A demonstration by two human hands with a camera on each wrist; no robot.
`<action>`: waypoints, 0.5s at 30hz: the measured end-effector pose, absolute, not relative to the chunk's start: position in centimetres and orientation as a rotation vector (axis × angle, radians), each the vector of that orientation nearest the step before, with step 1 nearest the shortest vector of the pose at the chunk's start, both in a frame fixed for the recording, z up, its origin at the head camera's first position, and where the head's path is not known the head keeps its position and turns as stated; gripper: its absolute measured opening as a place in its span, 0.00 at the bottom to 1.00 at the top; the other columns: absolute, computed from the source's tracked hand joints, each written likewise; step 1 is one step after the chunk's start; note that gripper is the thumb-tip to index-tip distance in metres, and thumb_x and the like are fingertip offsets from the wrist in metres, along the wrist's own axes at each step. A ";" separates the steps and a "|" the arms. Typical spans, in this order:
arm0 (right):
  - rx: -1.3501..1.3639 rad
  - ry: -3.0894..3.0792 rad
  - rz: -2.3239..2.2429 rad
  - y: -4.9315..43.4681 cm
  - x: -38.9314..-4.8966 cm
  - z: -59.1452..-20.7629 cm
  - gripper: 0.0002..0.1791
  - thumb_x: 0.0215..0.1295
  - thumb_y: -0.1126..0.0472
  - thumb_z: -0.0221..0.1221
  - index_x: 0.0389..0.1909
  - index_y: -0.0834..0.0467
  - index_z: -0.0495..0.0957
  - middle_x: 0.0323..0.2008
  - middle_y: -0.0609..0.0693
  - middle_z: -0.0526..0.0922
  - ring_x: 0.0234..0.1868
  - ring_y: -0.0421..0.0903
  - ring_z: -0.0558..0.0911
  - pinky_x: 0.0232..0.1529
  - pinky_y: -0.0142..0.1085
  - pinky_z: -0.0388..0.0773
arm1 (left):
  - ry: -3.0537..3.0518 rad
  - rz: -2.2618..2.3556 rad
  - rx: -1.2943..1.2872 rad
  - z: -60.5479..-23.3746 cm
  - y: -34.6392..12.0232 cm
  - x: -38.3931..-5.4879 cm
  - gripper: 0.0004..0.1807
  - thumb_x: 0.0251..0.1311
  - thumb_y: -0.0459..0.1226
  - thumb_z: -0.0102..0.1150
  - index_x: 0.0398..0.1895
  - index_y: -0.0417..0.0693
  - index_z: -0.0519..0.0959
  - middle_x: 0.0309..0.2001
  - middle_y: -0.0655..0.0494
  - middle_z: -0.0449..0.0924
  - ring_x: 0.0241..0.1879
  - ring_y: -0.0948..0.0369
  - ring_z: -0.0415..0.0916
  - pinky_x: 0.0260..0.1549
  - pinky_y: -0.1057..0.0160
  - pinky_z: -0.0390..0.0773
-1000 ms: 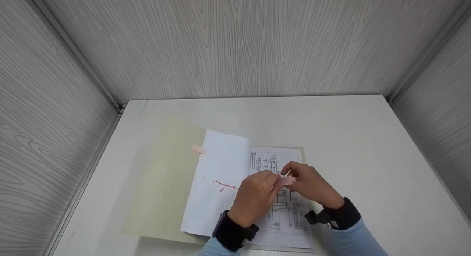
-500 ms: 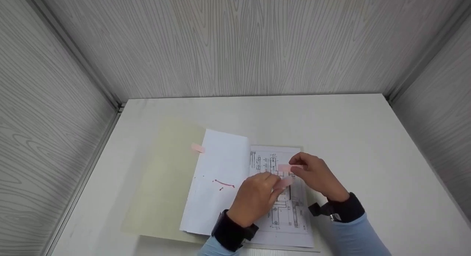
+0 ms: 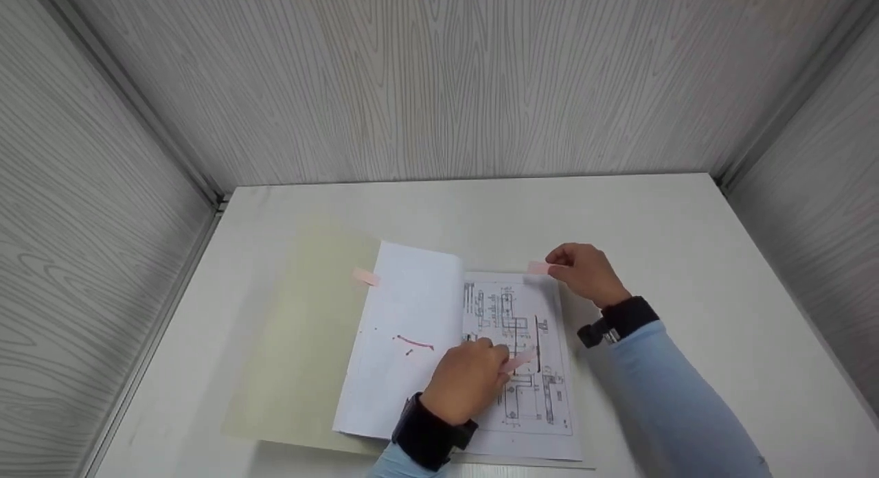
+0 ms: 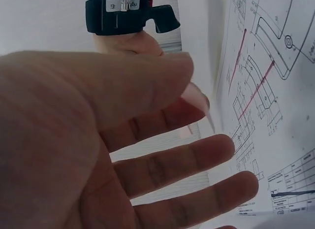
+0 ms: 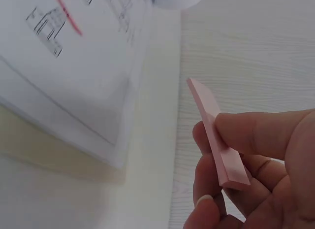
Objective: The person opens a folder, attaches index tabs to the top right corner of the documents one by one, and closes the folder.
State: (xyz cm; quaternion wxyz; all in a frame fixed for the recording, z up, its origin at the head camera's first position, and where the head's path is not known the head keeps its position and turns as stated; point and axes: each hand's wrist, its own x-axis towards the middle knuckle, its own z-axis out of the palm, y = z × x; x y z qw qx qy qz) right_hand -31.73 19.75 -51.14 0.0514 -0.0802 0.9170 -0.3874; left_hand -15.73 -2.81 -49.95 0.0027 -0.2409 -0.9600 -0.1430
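My right hand pinches a thin pad of pink sticky notes between thumb and fingers, up at the far right corner of the booklet. Between thumb and index finger, my left hand holds a single pink sticky note low over the printed page; its other fingers are spread in the left wrist view. That page carries technical drawings with red and dark strokes. To the left, the turned white sheets show a red mark. Another pink sticky note juts from their left edge.
The pale yellow-green cover lies spread out on the left of the white table. Grey wood-grain panels enclose the table at the back and both sides.
My right hand has drawn away from the left, toward the back of the table, with the pink pad. A single note now shows apart in my left hand, which has lowered slightly.
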 end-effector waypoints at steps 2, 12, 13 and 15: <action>-0.223 2.793 -1.135 19.3 -32.7 -51.5 0.10 0.64 0.61 0.59 0.45 0.59 0.80 0.40 0.55 0.81 0.39 0.51 0.77 0.39 0.41 0.74 | -3.012 -0.444 -0.727 -49.9 -3.0 -15.7 0.09 0.57 0.44 0.66 0.35 0.50 0.83 0.26 0.57 0.77 0.25 0.59 0.72 0.24 0.60 0.72; -0.123 2.766 -1.002 17.0 -35.3 -53.0 0.11 0.65 0.60 0.57 0.46 0.57 0.79 0.45 0.56 0.79 0.42 0.54 0.76 0.44 0.45 0.74 | -3.047 -0.459 -0.673 -49.6 -3.0 -15.5 0.10 0.58 0.46 0.65 0.38 0.52 0.84 0.29 0.57 0.78 0.26 0.60 0.72 0.26 0.61 0.73; -0.125 2.777 -0.996 16.8 -35.5 -53.1 0.11 0.65 0.61 0.57 0.46 0.57 0.79 0.45 0.57 0.79 0.42 0.55 0.75 0.44 0.46 0.74 | -3.045 -0.461 -0.669 -49.6 -2.9 -15.5 0.10 0.58 0.46 0.64 0.38 0.52 0.84 0.29 0.57 0.78 0.26 0.60 0.71 0.26 0.61 0.72; -0.149 2.805 -0.976 16.6 -35.7 -53.4 0.11 0.64 0.63 0.56 0.45 0.58 0.79 0.45 0.57 0.78 0.43 0.55 0.75 0.45 0.46 0.74 | -3.041 -0.460 -0.668 -49.5 -2.9 -15.6 0.10 0.58 0.46 0.65 0.38 0.52 0.84 0.29 0.58 0.78 0.26 0.60 0.71 0.26 0.61 0.73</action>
